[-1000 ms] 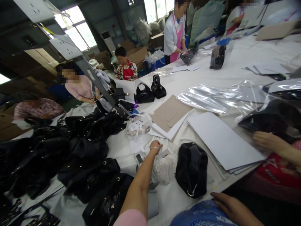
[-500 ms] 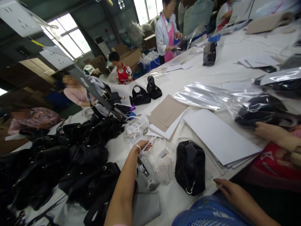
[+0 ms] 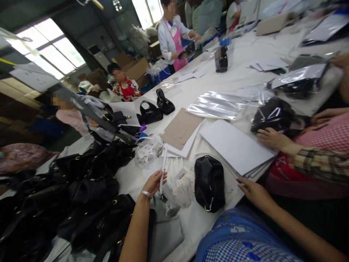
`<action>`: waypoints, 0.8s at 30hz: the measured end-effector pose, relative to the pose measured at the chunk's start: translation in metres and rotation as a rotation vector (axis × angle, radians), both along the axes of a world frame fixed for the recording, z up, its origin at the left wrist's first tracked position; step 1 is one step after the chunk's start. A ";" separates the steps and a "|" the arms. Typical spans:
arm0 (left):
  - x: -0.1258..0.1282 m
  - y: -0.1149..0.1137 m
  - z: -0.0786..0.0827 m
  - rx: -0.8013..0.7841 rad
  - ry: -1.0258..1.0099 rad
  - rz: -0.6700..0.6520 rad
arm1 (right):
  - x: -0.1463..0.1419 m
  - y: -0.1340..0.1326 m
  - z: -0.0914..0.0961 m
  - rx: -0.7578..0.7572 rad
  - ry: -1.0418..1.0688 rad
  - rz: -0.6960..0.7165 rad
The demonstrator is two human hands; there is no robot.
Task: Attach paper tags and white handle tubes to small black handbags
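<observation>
My left hand (image 3: 154, 181) is closed on a thin white strip (image 3: 163, 169) and holds it nearly upright above the white table (image 3: 240, 78). Just below it lie a grey pouch (image 3: 166, 233) and a clear bag of small white pieces (image 3: 182, 189). A small black handbag (image 3: 209, 183) stands to the right of that bag. My right hand (image 3: 252, 191) rests at the table's near edge, fingers stretched towards the handbag, holding nothing I can see.
A heap of black handbags (image 3: 81, 189) fills the left. White sheets (image 3: 234, 145), brown cards (image 3: 181, 127) and clear plastic bags (image 3: 218, 105) lie ahead. A co-worker's hand (image 3: 269, 138) on the right touches a bagged black handbag (image 3: 274, 114). Other people work at the far side.
My left hand has picked up the white strip from the table and drawn it back towards me, raising it upright. My right hand has slid forward along the table edge.
</observation>
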State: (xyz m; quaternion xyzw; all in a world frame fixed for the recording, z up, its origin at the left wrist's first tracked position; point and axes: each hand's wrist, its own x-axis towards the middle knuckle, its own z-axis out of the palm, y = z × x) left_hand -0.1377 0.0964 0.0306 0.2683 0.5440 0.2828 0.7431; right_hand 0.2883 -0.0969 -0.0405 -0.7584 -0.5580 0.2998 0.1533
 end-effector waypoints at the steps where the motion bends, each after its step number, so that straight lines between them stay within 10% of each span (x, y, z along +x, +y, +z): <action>1: 0.004 -0.004 -0.005 -0.003 0.007 0.030 | -0.001 0.005 0.003 0.002 -0.061 -0.004; 8: 0.041 -0.010 -0.031 -0.043 0.183 0.082 | -0.017 0.044 0.005 -0.203 -0.293 -0.036; 16: 0.086 0.017 -0.020 0.426 0.487 -0.048 | -0.030 0.051 -0.014 -0.276 -0.279 -0.092; 24: 0.136 -0.014 -0.012 0.335 0.219 -0.216 | -0.037 0.021 -0.019 -0.151 -0.202 -0.109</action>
